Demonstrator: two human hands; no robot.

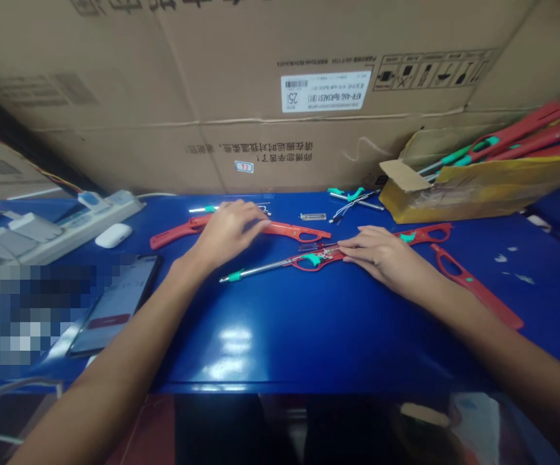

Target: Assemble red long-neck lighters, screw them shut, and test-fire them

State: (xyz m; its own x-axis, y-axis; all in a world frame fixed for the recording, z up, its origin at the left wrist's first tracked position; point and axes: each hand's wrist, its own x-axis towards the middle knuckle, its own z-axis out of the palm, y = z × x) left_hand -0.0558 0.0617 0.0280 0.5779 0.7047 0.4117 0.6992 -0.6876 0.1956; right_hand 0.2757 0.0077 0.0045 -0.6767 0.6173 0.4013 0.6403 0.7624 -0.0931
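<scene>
My right hand (381, 255) has thumb and fingers closed at the handle of an opened red long-nosed lighter (328, 256). That lighter has a green trigger (311, 259), thin white wires and a metal tube (265, 268) pointing left. Against its upper edge lies a small dark-reddish clear piece (311, 247). My left hand (231, 229) is bent over red lighter casing (299, 230), its fingertips partly hidden. More red casing (176, 234) shows to its left. Behind it lies a metal tube with a green part (205, 209).
An open carton (420, 200) of red lighters stands at right. Tubes with green parts (357, 197) and a clear piece (312, 217) lie behind. A casing half (478, 287) lies at right. A phone (117, 307), white case (114, 236) and power strip (81, 223) are left.
</scene>
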